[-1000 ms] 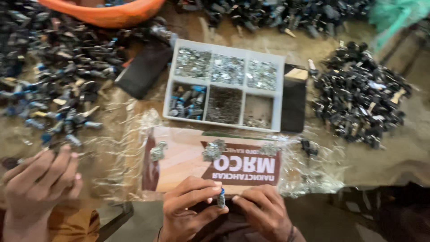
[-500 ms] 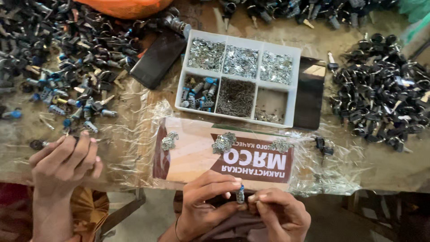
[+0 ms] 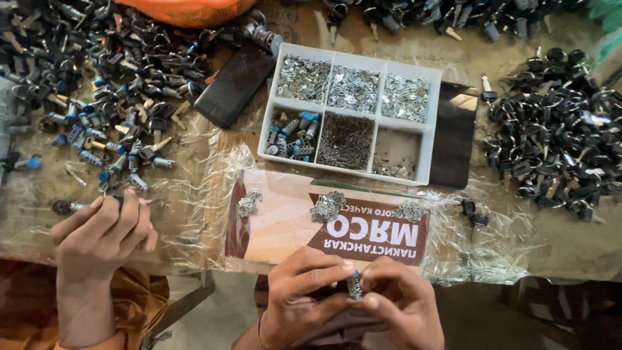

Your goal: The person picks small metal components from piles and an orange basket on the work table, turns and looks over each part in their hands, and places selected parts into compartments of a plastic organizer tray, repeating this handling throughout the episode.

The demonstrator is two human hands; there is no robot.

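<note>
My left hand [image 3: 303,303] and my right hand [image 3: 403,310] meet at the bottom middle, just below the table's front edge. Between their fingertips they pinch one small metal lock cylinder [image 3: 354,284], held upright. Just beyond them a printed plastic bag [image 3: 285,223] lies flat on the table with three small heaps of metal plates [image 3: 327,206] on it. Another person's hand [image 3: 100,236], with an orange garment under it, rests on the table edge at the left beside loose cylinders.
A white six-compartment tray [image 3: 429,129] holds metal plates, springs and blue-tipped cylinders. Black flat slabs [image 3: 236,84] lie on either side of it. A pile of cylinders [image 3: 110,97] fills the left, a heap of black keys [image 3: 557,149] the right. An orange basin [image 3: 188,10] sits at the back.
My two hands stay together on the cylinder, fingers shifting slightly. The other person's hand has moved up onto the table edge toward the loose cylinders. The view has drifted.
</note>
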